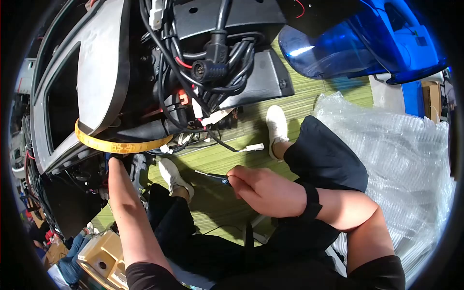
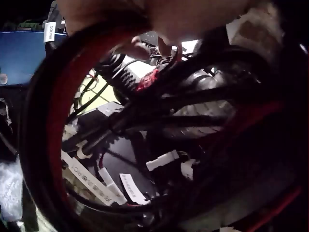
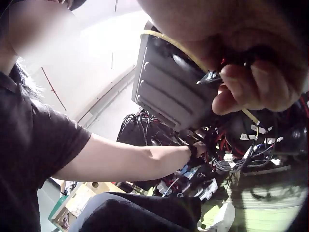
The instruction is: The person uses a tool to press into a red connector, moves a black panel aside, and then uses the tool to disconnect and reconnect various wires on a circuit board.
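My right hand grips a slim tool with a black handle and a thin pale metal tip pointing left. In the right wrist view its curled fingers wrap the handle. My left arm reaches under a yellow printed band, and the hand is hidden there in the head view. At the top of the left wrist view, my left hand is among black cables, and I cannot tell whether it holds one. A white connector and labelled wires lie below it.
A grey and black machine housing stands front left, with a thick cable bundle and a round black connector. A loose white plug hangs near my shoe. Bubble wrap lies right, below a translucent blue cover.
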Available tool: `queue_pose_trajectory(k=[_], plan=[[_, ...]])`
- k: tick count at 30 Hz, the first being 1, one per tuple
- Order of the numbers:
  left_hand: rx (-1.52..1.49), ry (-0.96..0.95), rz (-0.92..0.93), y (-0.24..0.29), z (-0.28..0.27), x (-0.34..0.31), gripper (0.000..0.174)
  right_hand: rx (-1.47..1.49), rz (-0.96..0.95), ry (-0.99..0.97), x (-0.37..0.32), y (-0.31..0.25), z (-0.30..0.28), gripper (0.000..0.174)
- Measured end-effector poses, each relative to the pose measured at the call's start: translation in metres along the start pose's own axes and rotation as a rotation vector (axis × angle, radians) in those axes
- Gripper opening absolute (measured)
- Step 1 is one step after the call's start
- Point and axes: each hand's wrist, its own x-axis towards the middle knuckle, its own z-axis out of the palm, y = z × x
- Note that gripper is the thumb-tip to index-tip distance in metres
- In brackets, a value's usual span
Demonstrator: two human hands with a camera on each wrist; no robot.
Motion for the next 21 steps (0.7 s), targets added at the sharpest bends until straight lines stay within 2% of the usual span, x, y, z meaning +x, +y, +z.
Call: queue_pose_trajectory(k=[1,4,5,9,10,11,12,13,14,15,17,18,19,20,21], plan=[[-0.009,-0.009,-0.085,-0.008,0.02,-0.053,0.036,-0.025,-0.014,0.003,0.0,0.001,0.0,0.018],[-0.043,-0.034,-0.333,0.036,0.051,-0.073,0.034,-0.047,-0.023,-0.001,0.001,0.001,0.002,0.019],[-0.057,-0.04,-0.416,0.035,0.048,-0.078,0.033,-0.041,-0.014,-0.007,0.001,0.0,0.003,0.018],[0.024,-0.076,-0.225,0.03,0.047,-0.083,0.024,-0.09,-0.064,-0.011,0.002,0.002,0.004,0.017],[0.167,-0.074,-0.174,0.033,0.045,-0.089,0.022,-0.091,-0.051,-0.009,0.004,-0.001,0.004,0.018],[0.165,-0.061,-0.178,0.013,0.037,-0.079,0.022,-0.093,-0.04,-0.011,0.003,-0.003,0.005,0.019],[0.386,-0.084,0.248,-0.023,0.025,-0.06,0.021,-0.061,-0.166,0.051,0.001,0.004,0.01,0.024],[0.604,-0.104,0.675,-0.041,0.016,-0.053,0.02,-0.063,-0.175,0.036,-0.001,0.003,0.011,0.024],[0.434,-0.056,0.382,-0.004,0.028,-0.084,0.022,-0.032,-0.14,0.019,0.0,0.0,0.009,0.025],[-0.14,-0.007,-0.104,0.099,0.057,-0.166,0.025,-0.001,-0.104,0.001,-0.001,-0.004,0.006,0.025],[0.018,-0.029,0.004,0.145,0.059,-0.219,0.03,0.017,-0.176,0.007,-0.006,-0.01,0.004,0.026],[0.046,0.055,0.064,0.164,0.065,-0.246,0.026,0.043,-0.208,0.068,-0.007,-0.009,0.007,0.026],[0.026,0.071,0.133,0.178,0.068,-0.273,0.025,0.07,-0.239,0.133,-0.009,-0.008,0.008,0.027],[0.004,0.058,0.193,0.198,0.073,-0.305,0.024,0.226,-0.201,0.106,-0.011,-0.008,0.004,0.028],[-0.018,0.045,0.255,0.219,0.075,-0.339,0.024,0.256,-0.314,0.168,-0.011,-0.003,0.003,0.029]])
